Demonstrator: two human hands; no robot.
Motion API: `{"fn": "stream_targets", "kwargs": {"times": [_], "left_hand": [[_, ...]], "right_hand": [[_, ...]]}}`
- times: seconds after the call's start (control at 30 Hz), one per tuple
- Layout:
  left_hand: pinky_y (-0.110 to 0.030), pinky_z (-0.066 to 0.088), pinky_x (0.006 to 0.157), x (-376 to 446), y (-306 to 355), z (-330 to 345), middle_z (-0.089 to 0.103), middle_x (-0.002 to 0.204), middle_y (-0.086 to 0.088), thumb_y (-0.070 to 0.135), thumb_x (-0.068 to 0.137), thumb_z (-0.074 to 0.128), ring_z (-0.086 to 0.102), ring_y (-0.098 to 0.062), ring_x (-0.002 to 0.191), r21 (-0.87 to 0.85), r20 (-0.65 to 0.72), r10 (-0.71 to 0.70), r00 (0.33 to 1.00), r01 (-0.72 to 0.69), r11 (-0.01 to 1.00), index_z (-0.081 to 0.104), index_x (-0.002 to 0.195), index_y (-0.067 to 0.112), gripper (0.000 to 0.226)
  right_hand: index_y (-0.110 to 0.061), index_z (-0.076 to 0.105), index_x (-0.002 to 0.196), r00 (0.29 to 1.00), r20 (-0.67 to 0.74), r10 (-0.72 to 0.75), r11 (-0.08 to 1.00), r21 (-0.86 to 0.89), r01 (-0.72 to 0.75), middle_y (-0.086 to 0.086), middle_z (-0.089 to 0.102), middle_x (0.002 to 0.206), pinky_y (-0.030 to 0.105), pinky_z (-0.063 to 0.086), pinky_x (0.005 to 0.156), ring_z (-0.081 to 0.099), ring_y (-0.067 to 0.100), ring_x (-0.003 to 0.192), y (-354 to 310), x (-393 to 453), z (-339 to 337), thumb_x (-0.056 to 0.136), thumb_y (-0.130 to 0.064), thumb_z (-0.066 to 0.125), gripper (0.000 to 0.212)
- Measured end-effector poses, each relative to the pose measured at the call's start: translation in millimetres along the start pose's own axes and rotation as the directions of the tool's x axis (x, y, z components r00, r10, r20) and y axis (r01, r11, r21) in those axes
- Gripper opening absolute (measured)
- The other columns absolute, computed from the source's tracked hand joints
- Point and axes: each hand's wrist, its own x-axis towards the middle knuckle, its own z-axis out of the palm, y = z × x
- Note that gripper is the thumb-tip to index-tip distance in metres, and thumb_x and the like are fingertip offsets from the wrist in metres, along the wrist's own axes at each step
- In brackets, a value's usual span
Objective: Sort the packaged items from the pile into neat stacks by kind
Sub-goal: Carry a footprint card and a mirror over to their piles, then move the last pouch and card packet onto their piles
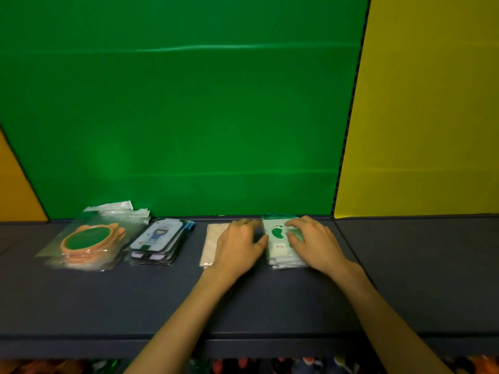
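Note:
Several stacks of packets lie in a row on the dark mat (pixel 270 300). Far left is a stack of clear bags with orange round frames (pixel 89 242). Beside it sits a stack of phone cases (pixel 159 240) with a cartoon figure on top. A beige flat packet (pixel 213 241) lies under my left hand (pixel 237 247), whose fingers lie flat and whose thumb touches the left edge of the green footprint packets (pixel 279 242). My right hand (pixel 313 242) rests on the right side of that stack with fingers spread over its top.
A green padded wall (pixel 175 117) rises right behind the stacks, with yellow panels (pixel 426 117) at the right and an orange one at the far left. Crumpled white packets (pixel 118 209) lie behind the orange-frame stack. The mat's front edge (pixel 81 344) drops off near me.

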Motion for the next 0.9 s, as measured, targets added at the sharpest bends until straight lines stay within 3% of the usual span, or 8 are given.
{"fn": "stream_targets", "kwargs": {"times": [0.1, 0.33, 0.47, 0.6, 0.9], "left_hand": [[-0.04, 0.046, 0.096, -12.9, -30.7, -21.2, 0.06, 0.134, 0.002, 0.053, 0.091, 0.049, 0.055, -0.025, 0.119, 0.133, 0.012, 0.027, 1.0, -0.028, 0.991, 0.056, 0.135, 0.028, 0.052], [-0.044, 0.038, 0.11, -68.6, -118.8, -87.2, 0.046, 0.151, -0.004, 0.054, 0.092, 0.049, 0.044, -0.028, 0.136, 0.238, -0.014, -0.154, 0.988, 0.153, 0.959, 0.048, 0.144, 0.029, 0.057], [-0.044, 0.04, 0.105, -110.3, -172.9, -127.7, 0.047, 0.15, -0.002, 0.054, 0.092, 0.049, 0.041, -0.028, 0.139, 0.269, -0.054, -0.213, 0.976, 0.22, 0.938, 0.048, 0.142, 0.034, 0.054], [-0.043, 0.047, 0.094, -158.7, -229.3, -172.5, 0.054, 0.143, 0.001, 0.055, 0.092, 0.047, 0.053, -0.028, 0.124, 0.304, -0.088, -0.28, 0.956, 0.293, 0.906, 0.046, 0.143, 0.035, 0.054], [-0.044, 0.044, 0.103, -261.5, -365.3, -268.0, 0.045, 0.15, 0.001, 0.058, 0.094, 0.043, 0.046, -0.025, 0.133, 0.301, -0.123, -0.367, 0.922, 0.387, 0.871, 0.044, 0.145, 0.034, 0.056]], "right_hand": [[-0.026, 0.06, 0.128, 0.998, 0.01, -0.063, 0.997, 0.033, 0.063, 0.002, 0.059, 0.125, 0.037, 0.044, 0.091, 0.058, 0.025, 0.113, -30.0, 8.8, 13.8, 0.097, -0.034, 0.052, 0.034], [-0.029, 0.058, 0.129, 0.973, 0.037, -0.227, 0.971, 0.09, 0.223, 0.0, 0.058, 0.127, 0.039, 0.043, 0.096, 0.057, 0.024, 0.116, -134.1, 20.4, 49.5, 0.097, -0.036, 0.051, 0.035], [-0.029, 0.058, 0.13, 0.951, 0.042, -0.308, 0.948, 0.099, 0.302, 0.0, 0.059, 0.126, 0.038, 0.045, 0.093, 0.056, 0.024, 0.116, -208.9, 18.2, 72.3, 0.097, -0.036, 0.051, 0.035], [-0.028, 0.06, 0.128, 0.931, 0.054, -0.362, 0.928, 0.113, 0.354, 0.001, 0.059, 0.129, 0.04, 0.047, 0.094, 0.057, 0.026, 0.115, -288.2, 7.6, 97.2, 0.096, -0.036, 0.051, 0.035], [-0.025, 0.061, 0.126, 0.893, 0.088, -0.441, 0.894, 0.132, 0.429, 0.005, 0.062, 0.122, 0.039, 0.048, 0.088, 0.06, 0.028, 0.11, -460.4, -21.9, 156.8, 0.096, -0.035, 0.051, 0.033]]}}
